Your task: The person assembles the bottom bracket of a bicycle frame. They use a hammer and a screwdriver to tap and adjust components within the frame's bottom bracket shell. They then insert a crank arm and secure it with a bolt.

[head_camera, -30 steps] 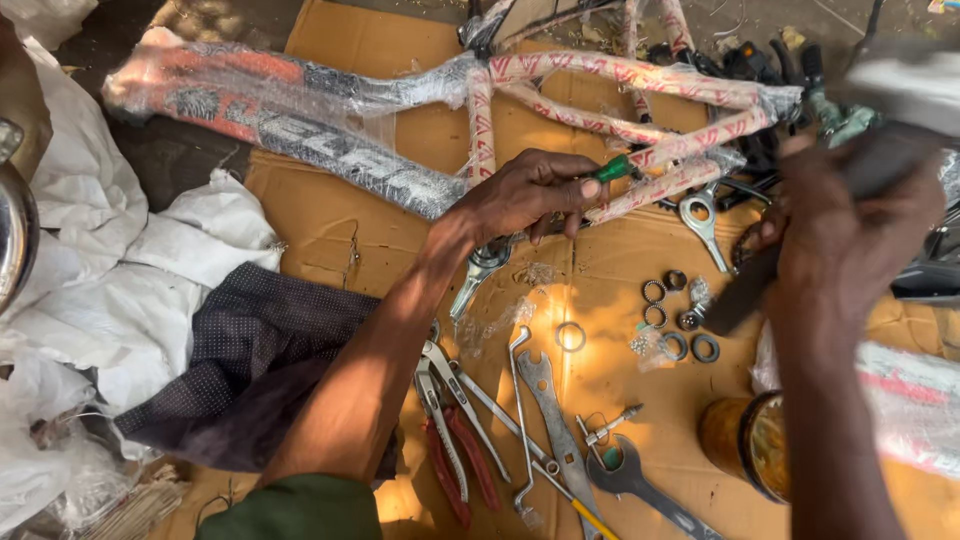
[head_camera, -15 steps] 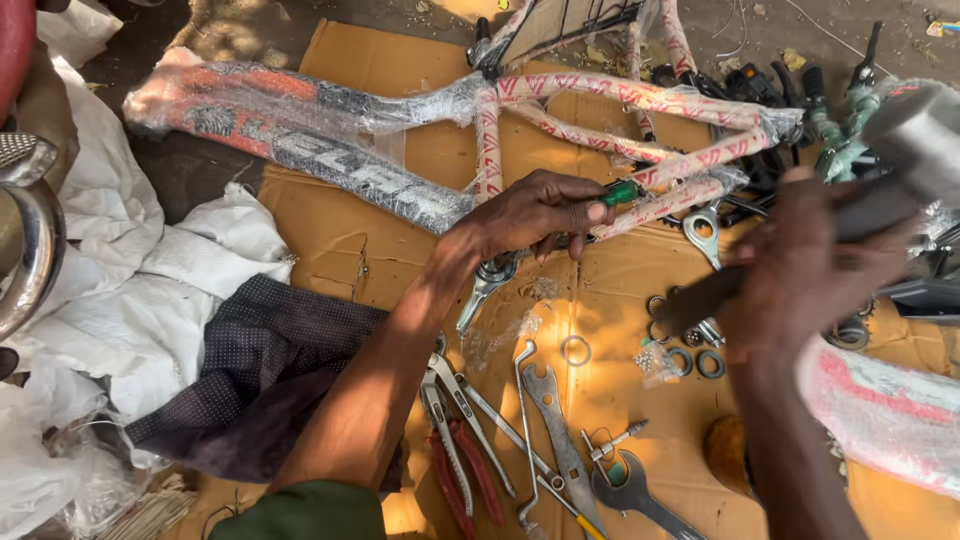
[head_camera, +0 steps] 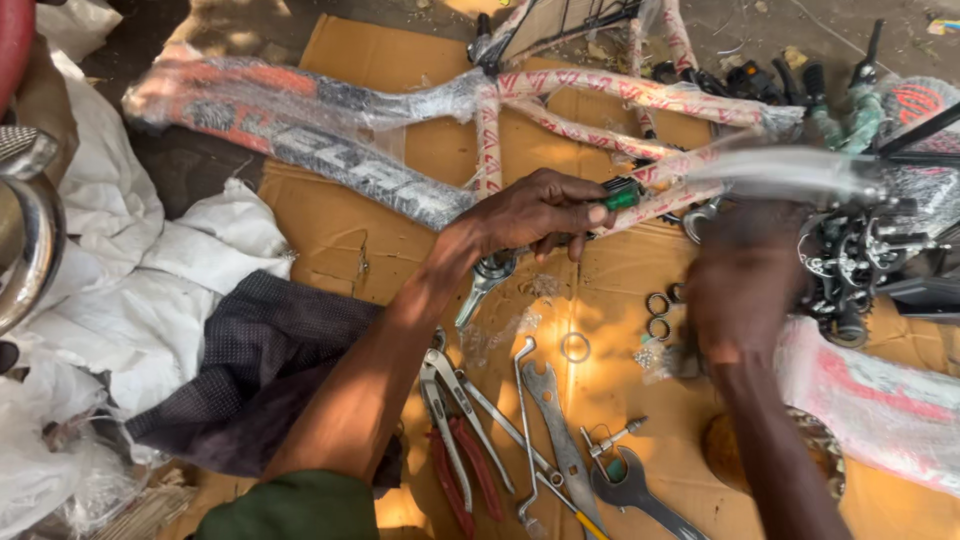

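Note:
A bicycle frame (head_camera: 350,160) wrapped in clear plastic lies across a sheet of cardboard (head_camera: 330,230). My left hand (head_camera: 540,212) is closed on a green-handled tool (head_camera: 622,196) and presses it against a frame tube near the middle. My right hand (head_camera: 745,290), blurred by motion, grips a dark-handled hammer. Its silvery head (head_camera: 790,172) shows as a streak just right of the green tool. Below the left hand a metal fitting (head_camera: 487,280) hangs from the frame.
On the cardboard lie red-handled pliers (head_camera: 460,470), flat wrenches (head_camera: 560,420), a spanner (head_camera: 640,495) and small metal rings (head_camera: 657,315). A dark cloth (head_camera: 250,370) and white sacks (head_camera: 130,300) are at the left. A crank set (head_camera: 850,270) and a wrapped part (head_camera: 880,400) are at the right.
My right hand has swung the hammer down and leftward toward the green tool. My left hand has kept the tool on the frame.

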